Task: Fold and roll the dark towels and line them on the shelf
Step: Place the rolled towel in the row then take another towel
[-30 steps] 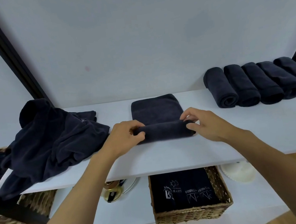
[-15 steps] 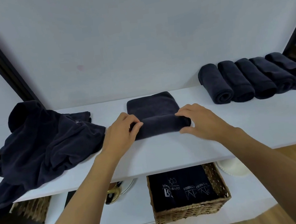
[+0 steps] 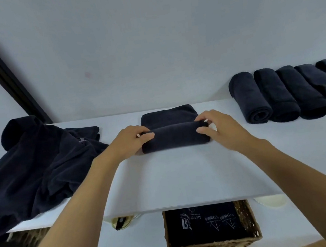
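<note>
The soft dark towel (image 3: 175, 138) in the middle of the smooth white shelf (image 3: 186, 178) is a fatter roll now, with less flat part behind it. The left hand (image 3: 128, 142) and right hand (image 3: 221, 130) grip its ends, fingers curled over. Five round rolled towels (image 3: 278, 95) line the far right. A crumpled towel pile (image 3: 39, 166) lies left.

I see the towel (image 3: 174, 138) in the middle of the shelf (image 3: 186, 178), its rolled part nearest me and the flat part behind it. My left hand (image 3: 127, 142) is at the roll's left end, my right hand (image 3: 223, 130) at its right end. A heap of towels (image 3: 39, 164) lies to the left, a row of rolled towels (image 3: 289, 94) to the right. Below the shelf sits a basket (image 3: 251, 221).
</note>
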A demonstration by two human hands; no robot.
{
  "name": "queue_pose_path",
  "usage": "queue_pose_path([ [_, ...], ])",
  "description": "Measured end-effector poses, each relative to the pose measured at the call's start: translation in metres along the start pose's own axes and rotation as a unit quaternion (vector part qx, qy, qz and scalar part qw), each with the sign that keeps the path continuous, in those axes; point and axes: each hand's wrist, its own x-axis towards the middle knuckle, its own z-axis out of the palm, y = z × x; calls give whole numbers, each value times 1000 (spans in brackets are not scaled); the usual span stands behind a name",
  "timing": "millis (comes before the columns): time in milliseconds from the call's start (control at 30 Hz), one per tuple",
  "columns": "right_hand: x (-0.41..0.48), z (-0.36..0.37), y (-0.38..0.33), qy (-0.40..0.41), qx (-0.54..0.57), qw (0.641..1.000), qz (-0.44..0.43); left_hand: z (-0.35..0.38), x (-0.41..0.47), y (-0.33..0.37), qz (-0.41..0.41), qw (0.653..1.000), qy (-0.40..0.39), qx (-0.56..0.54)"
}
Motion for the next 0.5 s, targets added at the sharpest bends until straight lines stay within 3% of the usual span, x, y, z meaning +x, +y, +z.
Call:
queue_pose_path([
  [100, -2, 7, 3, 83, -112, 984, -111, 0, 11, 0, -31, 999, -8, -19],
  [167, -4, 8, 6, 64, -137, 980, -130, 1, 15, 3, -47, 999, -11, -22],
  [267, 0, 5, 11, -4, -166, 979, -117, 4, 20, 7, -36, 999, 27, 18],
  [400, 14, -1, 10, -27, -130, 988, -79, 10, 4, 10, 61, 982, 173, 41],
  [500, 25, -10, 10, -72, -65, 995, -24, 16, -9, 3, 75, 988, 130, 46],
])
